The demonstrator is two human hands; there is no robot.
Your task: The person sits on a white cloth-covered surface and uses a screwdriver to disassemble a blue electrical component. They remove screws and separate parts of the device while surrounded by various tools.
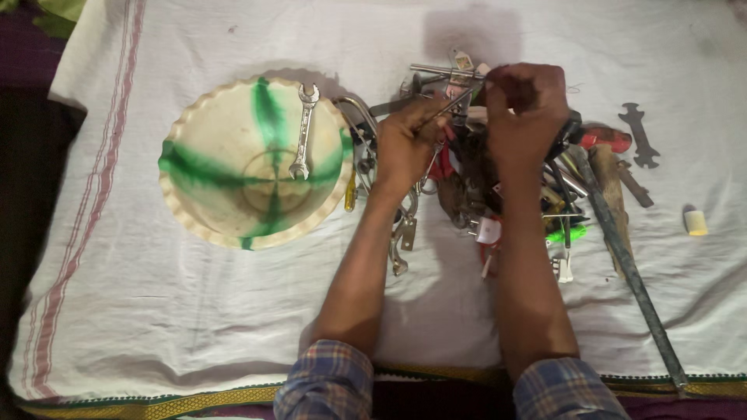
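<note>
On a white cloth [194, 311] sits a green-streaked bowl [226, 179] holding a spanner [303, 131]. Right of the bowl lies a tool pile [513, 202]; above it, the left hand [405, 148] and right hand [525, 113] pinch a thin metal rod [451, 101] between pressed fingers.

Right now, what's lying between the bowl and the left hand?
In the head view, a yellow-handled tool lies between the bowl and the left hand, at the edge of the tool pile.
</note>
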